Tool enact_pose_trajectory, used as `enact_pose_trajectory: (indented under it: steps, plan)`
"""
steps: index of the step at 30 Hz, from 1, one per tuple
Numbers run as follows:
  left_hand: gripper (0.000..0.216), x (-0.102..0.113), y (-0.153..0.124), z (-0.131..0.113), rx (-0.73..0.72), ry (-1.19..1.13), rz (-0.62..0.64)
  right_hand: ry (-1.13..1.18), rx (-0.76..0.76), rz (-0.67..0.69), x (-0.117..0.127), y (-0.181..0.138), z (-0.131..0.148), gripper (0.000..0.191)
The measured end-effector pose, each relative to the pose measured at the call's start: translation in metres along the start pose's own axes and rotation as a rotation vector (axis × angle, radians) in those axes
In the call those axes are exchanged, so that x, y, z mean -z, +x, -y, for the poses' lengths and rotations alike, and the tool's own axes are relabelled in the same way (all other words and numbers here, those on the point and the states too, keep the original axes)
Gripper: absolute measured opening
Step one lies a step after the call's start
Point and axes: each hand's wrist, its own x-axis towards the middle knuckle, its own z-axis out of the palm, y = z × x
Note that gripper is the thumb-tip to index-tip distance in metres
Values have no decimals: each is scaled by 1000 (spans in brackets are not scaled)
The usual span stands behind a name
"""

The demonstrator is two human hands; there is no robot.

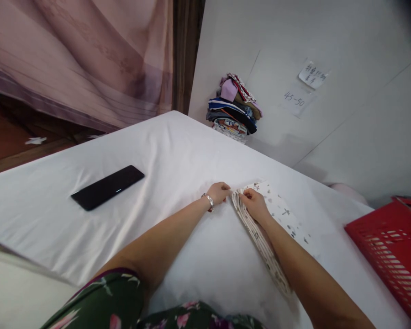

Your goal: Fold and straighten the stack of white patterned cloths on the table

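Observation:
A white cloth (260, 249) with a small dark print lies folded in several long layers on the white-covered table. Its layered edge faces left, and a flatter printed part (284, 210) spreads out to the right, partly behind my right forearm. My right hand (255, 205) grips the far end of the folds, thumb and fingers closed on the layers. Just left of that end is my left hand (218, 193), wearing a silver bracelet. Its fingertips are pinched together close to the cloth's corner; whether they hold a bit of it is too small to make out.
A black phone (108, 187) lies on the white table cover (178, 151) at the left. Beyond the far edge is a stack of folded clothes (233, 107) by the wall. A red basket (393, 251) stands at the right. Pink curtains (106, 59) hang behind.

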Motion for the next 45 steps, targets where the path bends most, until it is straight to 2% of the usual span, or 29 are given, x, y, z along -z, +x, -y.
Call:
enact_pose_trajectory:
  steps: [3,6,12,17,19,25,30,35,40,42,45]
  plan:
    - [24,-3,1,2,-45,101,-9,48,7,-7,2,-1,0,22]
    - [19,-5,4,5,-66,86,8,110,-12,-1,2,-2,1,23]
    - [26,-7,8,10,-207,142,24,190,-66,35,-3,-1,-3,23]
    - [14,-11,6,11,-172,133,-44,220,-48,-1,-2,-3,-1,23]
    - [14,-13,5,11,-149,115,-58,158,-25,-12,0,-5,4,22]
    - [14,-17,6,11,-118,25,-10,-213,5,22,2,-12,20,23]
    - [13,-16,9,10,-67,7,16,-448,-39,101,3,-18,31,40]
    - [10,-14,5,5,-68,22,-18,-555,-37,151,2,-24,37,42]
    - [12,-8,0,-2,-44,-131,87,-537,-4,80,0,-24,26,29]
    - [14,-3,2,-2,-72,-106,52,-481,-8,45,1,-22,21,22]
    - [18,1,5,3,-162,128,-134,-404,-17,3,5,-19,16,18]
